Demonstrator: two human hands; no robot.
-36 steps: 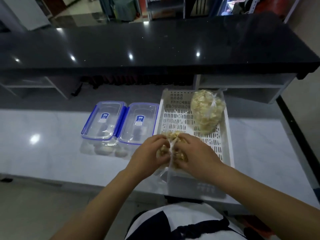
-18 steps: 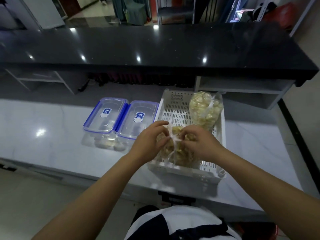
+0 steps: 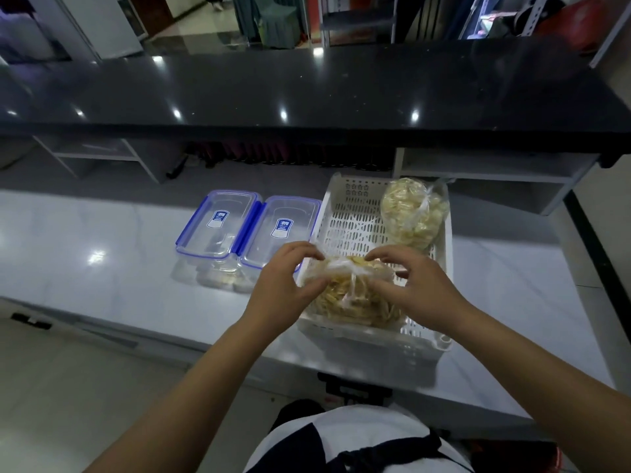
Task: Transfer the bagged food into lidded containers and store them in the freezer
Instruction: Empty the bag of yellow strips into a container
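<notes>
Both the left hand [image 3: 286, 285] and right hand [image 3: 415, 285] pinch the soft, light food bag [image 3: 351, 295] at its knotted top, at 12 o'clock; this seems the best hold.

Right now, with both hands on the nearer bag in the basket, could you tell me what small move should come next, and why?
Probably pull the twisted neck of the near bag open. Both the left hand and right hand pinch the plastic at its top, it sits in the white basket, and both containers still have lids on, so unclipping one follows.
</notes>
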